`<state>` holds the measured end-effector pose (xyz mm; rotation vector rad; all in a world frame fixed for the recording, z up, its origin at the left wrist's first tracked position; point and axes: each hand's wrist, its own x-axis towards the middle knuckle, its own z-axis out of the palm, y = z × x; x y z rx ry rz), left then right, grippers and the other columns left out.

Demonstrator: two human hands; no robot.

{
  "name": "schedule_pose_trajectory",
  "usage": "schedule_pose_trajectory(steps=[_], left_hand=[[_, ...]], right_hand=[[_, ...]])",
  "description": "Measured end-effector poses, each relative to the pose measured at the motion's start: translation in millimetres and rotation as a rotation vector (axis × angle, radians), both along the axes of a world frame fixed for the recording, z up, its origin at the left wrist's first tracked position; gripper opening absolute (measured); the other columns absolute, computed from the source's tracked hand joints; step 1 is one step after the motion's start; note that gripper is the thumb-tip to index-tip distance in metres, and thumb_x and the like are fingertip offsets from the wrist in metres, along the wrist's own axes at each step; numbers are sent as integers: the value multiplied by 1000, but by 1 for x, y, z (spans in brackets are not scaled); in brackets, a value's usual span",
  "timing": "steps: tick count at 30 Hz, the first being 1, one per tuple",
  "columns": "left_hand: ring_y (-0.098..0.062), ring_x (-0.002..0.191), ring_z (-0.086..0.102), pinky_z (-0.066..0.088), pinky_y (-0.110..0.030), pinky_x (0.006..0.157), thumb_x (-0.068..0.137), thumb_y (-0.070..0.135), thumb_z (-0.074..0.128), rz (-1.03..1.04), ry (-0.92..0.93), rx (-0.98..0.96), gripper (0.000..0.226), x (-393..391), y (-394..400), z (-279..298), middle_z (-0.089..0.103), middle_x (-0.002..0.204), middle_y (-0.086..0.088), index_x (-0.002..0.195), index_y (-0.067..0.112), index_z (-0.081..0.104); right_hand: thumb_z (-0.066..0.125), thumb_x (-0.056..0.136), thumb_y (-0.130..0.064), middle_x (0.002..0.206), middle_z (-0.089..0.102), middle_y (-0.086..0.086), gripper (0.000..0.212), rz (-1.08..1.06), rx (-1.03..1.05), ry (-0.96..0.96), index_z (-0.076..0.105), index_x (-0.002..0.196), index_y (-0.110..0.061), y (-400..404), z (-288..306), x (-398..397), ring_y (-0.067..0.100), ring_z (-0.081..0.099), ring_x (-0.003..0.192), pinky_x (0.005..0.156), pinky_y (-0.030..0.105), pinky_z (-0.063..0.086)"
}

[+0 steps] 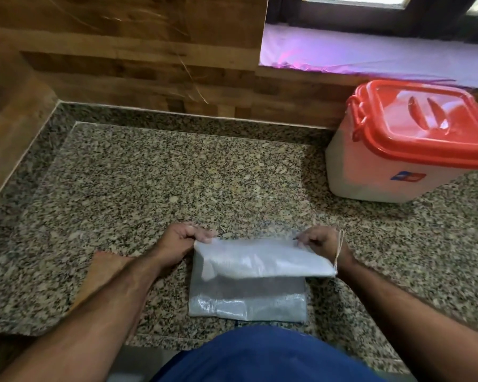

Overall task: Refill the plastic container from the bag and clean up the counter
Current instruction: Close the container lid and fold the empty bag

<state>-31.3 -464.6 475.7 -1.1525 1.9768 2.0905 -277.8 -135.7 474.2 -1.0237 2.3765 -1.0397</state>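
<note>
Speckled granite counter in a corner, wood-grain wall panels behind and to the left, a window sill up at the right.

Near the front edge, a flat, empty-looking woven white bag, lying on the granite, its far part lifted and folded back toward the near part. Left hand at the fold's left corner, fingers curled and pinching the fabric. Right hand at the fold's right corner, fingers likewise curled onto the edge. A thin string trailing over the right wrist down to the bag's corner.

Well apart from the bag, at the back right against the wall, the plastic container: translucent white body, upright, red lid on top, red latch at its left side, a small blue-and-red label on the front.

At the bottom, blue clothing; under the left forearm, past the counter edge, a bare foot.
</note>
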Motion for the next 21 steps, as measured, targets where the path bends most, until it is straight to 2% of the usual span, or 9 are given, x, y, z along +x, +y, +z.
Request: schedule_pose_trajectory(steps=[2,3,5,8,11,13,15,18,21], left_hand=[[-26,124,70,60,-51,105,85,-18,72,-73,-28,-31,16,1,-4,1,83,113,0,86,-5,81],[-24,123,70,59,-50,106,84,-19,72,-138,-47,-81,21,1,-7,2,83,113,1,83,-1,83],[-15,117,72,58,-46,107,85,-20,68,-306,-109,-231,36,-4,-11,9,83,108,7,77,10,86],[-5,106,73,60,-43,103,88,-13,64,-442,-147,-463,41,-22,-6,24,82,106,11,82,21,86],[-9,110,70,57,-37,102,101,15,65,-533,-86,-592,23,-50,30,38,77,121,6,114,27,80],[-12,103,69,58,-38,98,99,37,71,-743,-129,-678,18,-69,59,38,74,113,8,115,29,73],[-13,94,66,57,-33,88,89,45,83,-855,-234,-798,29,-84,82,36,68,102,10,109,30,68],[-17,92,64,50,-26,76,82,31,93,-787,-320,-862,40,-97,100,36,66,101,5,110,23,66],[-13,88,61,46,-21,67,85,16,89,-759,-353,-818,33,-101,106,30,64,100,2,96,23,59]], right_hand=[[63,86,-21,103,82,-3,24,151,167,225,85,83,-30,-2,8,4,16,74,91,80,37,62],[70,84,-24,112,81,-3,18,214,269,304,86,88,-31,-2,13,8,18,69,96,80,33,57],[86,78,-16,123,78,-1,22,304,369,437,87,95,-30,-1,15,15,22,64,99,76,29,47],[92,72,-14,119,78,1,29,367,390,533,87,97,-28,-2,20,26,24,66,95,70,30,49],[96,68,-21,113,78,2,30,349,404,559,88,97,-25,-4,21,31,25,67,95,70,33,52],[91,76,-27,120,76,1,27,324,440,569,87,102,-27,-6,16,35,24,65,103,77,35,56],[84,86,-41,130,71,-3,24,288,474,552,84,109,-32,-7,16,39,18,61,112,86,34,60],[83,87,-46,135,68,-4,25,250,492,504,83,109,-35,-8,19,41,18,60,116,93,35,61],[84,87,-42,134,68,-4,23,217,477,498,83,109,-34,-12,22,48,19,59,116,95,38,59]])
